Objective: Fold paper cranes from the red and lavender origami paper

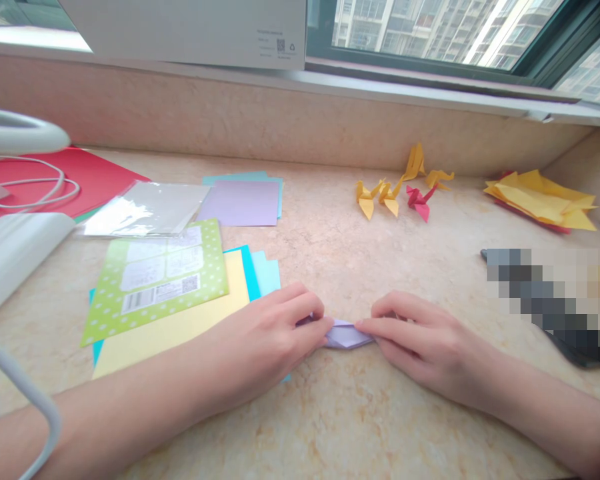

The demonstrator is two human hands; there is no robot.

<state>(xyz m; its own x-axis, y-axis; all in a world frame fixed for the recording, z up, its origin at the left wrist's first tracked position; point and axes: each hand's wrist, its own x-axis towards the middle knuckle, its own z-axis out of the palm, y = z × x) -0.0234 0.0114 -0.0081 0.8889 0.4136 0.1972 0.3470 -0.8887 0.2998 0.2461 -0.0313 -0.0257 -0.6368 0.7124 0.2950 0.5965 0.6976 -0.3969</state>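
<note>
A folded piece of purple origami paper [349, 335] lies low on the stone-patterned surface, between both hands. My left hand [287, 323] is closed on its left end, thumb and fingers pinching it. On the right end, my right hand [415, 330] grips the paper with the index finger pressed along its top edge. The fingers hide both ends of the paper. Beside my left hand lie pale yellow and blue sheets [180, 340] under a green dotted paper packet [163, 273].
Folded yellow cranes [367, 199] and a red crane [420, 202] stand at the back. Yellow paper [543, 199] lies far right, near a dark blurred object [545, 300]. Purple and blue squares [243, 202], a clear sleeve [145, 208] and a white device with cable [20, 253] are left.
</note>
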